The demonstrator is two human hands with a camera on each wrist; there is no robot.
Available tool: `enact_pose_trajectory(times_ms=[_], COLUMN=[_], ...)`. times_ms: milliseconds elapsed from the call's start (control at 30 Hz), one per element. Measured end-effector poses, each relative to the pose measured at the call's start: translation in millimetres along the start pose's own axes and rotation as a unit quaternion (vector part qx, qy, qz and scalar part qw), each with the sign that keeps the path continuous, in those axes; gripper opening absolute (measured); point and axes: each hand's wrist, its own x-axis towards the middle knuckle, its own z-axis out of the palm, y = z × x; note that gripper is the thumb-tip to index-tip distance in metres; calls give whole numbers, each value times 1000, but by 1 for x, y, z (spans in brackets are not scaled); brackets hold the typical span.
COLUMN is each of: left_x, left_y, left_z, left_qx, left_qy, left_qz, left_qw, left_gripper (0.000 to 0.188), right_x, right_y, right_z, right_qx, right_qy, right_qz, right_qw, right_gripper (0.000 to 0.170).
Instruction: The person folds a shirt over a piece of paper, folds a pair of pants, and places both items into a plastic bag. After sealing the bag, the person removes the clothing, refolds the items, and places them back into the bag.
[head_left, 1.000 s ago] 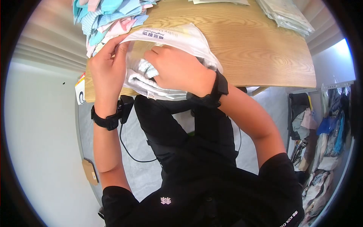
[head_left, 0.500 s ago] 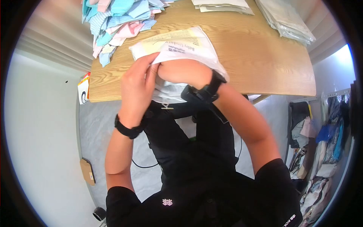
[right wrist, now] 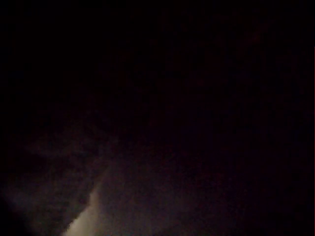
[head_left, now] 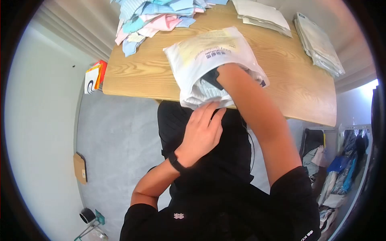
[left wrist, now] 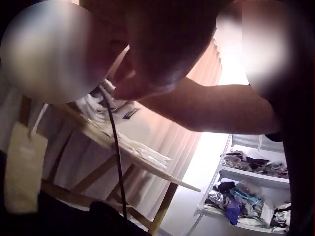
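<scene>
A white plastic bag (head_left: 193, 52) with printing lies at the table's front edge, its mouth toward the person. Folded pale ribbed clothing (head_left: 211, 91) shows inside. The right forearm (head_left: 255, 104) reaches into the mouth, and the right hand is hidden in the bag; the right wrist view is nearly black. Below the bag's near edge is the left hand (head_left: 203, 132), its fingers extended up to the rim and its thumb apart. A cardboard tag (left wrist: 24, 167) hangs on a white string in the left wrist view.
Blue and pink baby clothes (head_left: 152, 20) are heaped at the back left of the table (head_left: 136, 80). Flat white packages (head_left: 263, 18) and plastic-wrapped packets (head_left: 317, 44) lie at the back right. Shelves with bagged clothes (head_left: 341, 168) stand at the right.
The right hand has pushed deeper into the bag until hidden. The left hand has left the bag's upper rim and moved down to its near edge. The bag sits farther right in view.
</scene>
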Motion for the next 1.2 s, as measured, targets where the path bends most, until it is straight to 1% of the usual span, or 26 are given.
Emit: enact_pose_trajectory(times_ms=[33,133,233,533,633,800,933,1033,1133,1200], left_x=[-3,-8,-11,4,8,11,12,16,13,11], left_y=[-4,-15,-18,-25,-31,-41,-50,-50,-53,-56], left_z=[3,13,13,22,24,19,18,14,11,9], left_qx=[32,70,93,133,179,189,179,155,170,162], left_qy=[-25,-18,-39,-44,-46,-45,-67,-57,-77,-125], left_qz=[-8,-38,-76,-132,-127,-99,-109,-115,-99,-112], left_qw=[999,997,992,981,975,976,976,980,977,972], left_gripper=[48,58,66,74,73,67,63,60,57,55], right_x=[3,10,6,12,16,20,-1,-27,-58,-81], right_y=[1,2,4,10,13,13,6,-5,-15,-21], right_z=[0,-5,-5,-11,-16,-27,-26,-20,-13,-8], right_qx=[-7,-19,-24,-27,-28,-31,-43,-57,-71,-81], right_qy=[0,5,9,20,19,23,47,80,114,129], right_qz=[-3,-14,-27,-51,-61,-93,-162,-233,-298,-309], right_qw=[1000,1000,999,998,998,995,985,968,945,939], right_gripper=[22,22,22,21,21,21,21,21,21,21])
